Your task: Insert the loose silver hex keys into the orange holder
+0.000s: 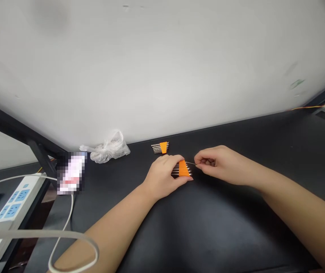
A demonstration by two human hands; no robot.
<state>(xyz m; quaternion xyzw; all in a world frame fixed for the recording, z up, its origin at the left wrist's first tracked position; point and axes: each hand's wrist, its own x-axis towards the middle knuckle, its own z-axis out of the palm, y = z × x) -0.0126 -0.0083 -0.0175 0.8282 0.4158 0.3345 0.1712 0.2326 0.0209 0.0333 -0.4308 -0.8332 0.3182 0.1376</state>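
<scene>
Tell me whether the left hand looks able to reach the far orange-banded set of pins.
Probably yes: the left hand lies close to the far set, only black tabletop between, though it holds the near set.

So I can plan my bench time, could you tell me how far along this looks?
Looking done: one orange-backed pin row lies set aside. In hand: the left hand steadies a second row while the right hand pinches a thin pin beside it. Still to do: cannot tell; only these two rows show.

Plastic bag (108, 148) left of pin bundle (160, 148), both on desk (236, 129).
</scene>
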